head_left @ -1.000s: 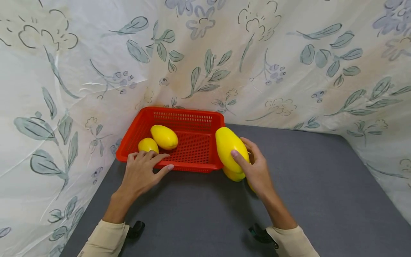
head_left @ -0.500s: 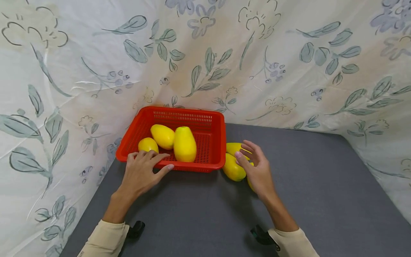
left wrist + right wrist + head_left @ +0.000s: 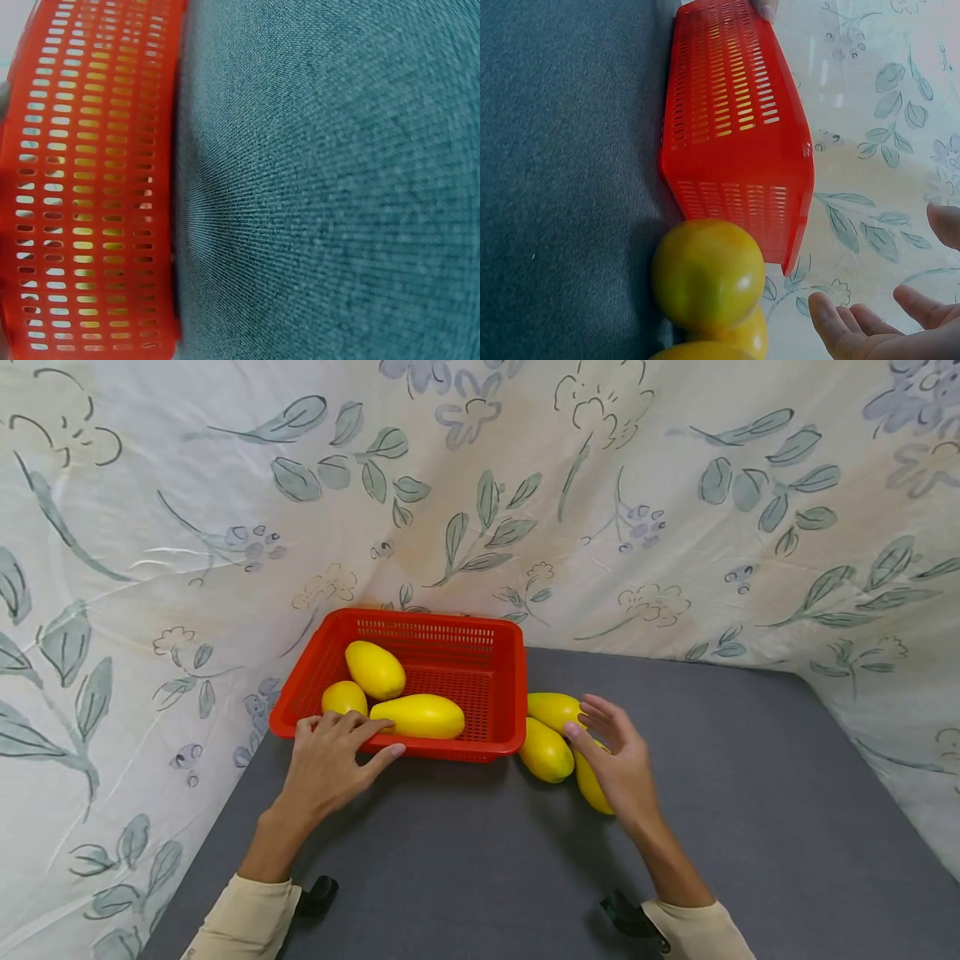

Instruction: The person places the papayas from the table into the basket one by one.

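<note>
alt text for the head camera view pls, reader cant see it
A person's left hand holds the near rim of a red basket containing three yellow fruits. The right hand, holding nothing, hovers by three more yellow fruits on a gray table, with floral cloth behind.

We see soft, even light in the head view, with a pale sheen on the left part of the cloth (image 3: 457, 518) and faint shadows on the worktop (image 3: 480, 860). In the left wrist view, the worktop turns bluish green, its weave blurs toward the right edge, and the basket (image 3: 98, 187) looks bent. In the right wrist view, we notice small glare on the fruit (image 3: 705, 274).
</note>
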Motion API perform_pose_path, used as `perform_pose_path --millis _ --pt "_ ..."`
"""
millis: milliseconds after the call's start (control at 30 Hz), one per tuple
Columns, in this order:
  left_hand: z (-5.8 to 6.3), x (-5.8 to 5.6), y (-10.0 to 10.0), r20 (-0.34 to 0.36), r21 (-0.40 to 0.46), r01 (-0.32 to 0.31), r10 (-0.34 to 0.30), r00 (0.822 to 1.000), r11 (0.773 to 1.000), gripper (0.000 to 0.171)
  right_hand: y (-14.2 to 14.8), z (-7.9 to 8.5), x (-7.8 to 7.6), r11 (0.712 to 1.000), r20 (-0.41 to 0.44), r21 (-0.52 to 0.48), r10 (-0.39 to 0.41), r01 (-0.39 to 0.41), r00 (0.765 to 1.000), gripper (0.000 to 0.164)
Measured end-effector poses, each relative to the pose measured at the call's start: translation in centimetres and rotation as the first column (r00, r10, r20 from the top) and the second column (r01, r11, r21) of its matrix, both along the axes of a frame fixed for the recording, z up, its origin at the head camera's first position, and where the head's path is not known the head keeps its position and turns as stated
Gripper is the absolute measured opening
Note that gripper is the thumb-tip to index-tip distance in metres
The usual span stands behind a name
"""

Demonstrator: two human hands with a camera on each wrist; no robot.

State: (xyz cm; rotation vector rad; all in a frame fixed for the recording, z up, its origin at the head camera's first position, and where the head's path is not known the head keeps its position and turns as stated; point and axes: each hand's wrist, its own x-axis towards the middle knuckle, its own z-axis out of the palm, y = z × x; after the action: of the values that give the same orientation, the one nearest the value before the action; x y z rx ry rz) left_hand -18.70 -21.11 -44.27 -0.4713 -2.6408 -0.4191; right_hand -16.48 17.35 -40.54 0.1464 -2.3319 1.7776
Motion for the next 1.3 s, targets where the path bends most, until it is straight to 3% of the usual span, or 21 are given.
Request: perform_pose_path --millis 300,1300 --pt "0.2 0.0 0.4 0.006 0.0 -0.012 0.012 1.0 1.0 0.052 1.0 -0.2 -0.2 1.0 -0.009 -0.001 0.028 -0.028 1.0 0.057" --pt "0.1 0.0 0.1 0.01 0.003 -0.005 0.005 1.0 1.0 0.051 3.1 -1.6 0.7 0.991 0.017 0.121 -0.061 0.059 0.998 0.068"
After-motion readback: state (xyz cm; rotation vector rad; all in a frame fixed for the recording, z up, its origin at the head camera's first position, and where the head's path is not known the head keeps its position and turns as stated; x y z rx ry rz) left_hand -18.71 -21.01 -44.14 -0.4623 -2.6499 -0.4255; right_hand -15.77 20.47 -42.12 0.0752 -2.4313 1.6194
